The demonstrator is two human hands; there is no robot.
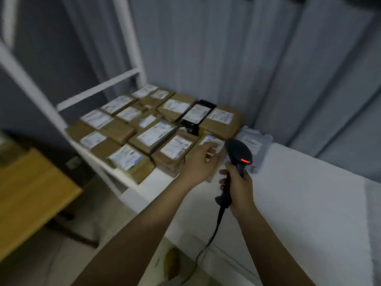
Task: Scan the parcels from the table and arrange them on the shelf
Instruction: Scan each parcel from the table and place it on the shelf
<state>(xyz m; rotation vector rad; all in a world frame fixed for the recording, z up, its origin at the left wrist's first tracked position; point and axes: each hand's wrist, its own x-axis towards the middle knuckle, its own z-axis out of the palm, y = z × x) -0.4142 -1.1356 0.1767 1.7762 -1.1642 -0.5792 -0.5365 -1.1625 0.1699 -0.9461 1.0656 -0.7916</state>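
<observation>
Head view showed the right hand gripping a barcode scanner; beside it, the left hand reached with loose fingers onto a brown parcel.

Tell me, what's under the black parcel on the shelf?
The black parcel lies on top of brown parcels, spanning several of them. More brown ones sit side by side around it. Whatever lies beneath those, down to the white shelf, is covered.

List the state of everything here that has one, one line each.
scanner: upright, red light lit, held by right hand
left hand: fingers relaxed, reaching onto a brown parcel
brown parcels: lying flat, labels up
grey parcel: flat on white table
</observation>
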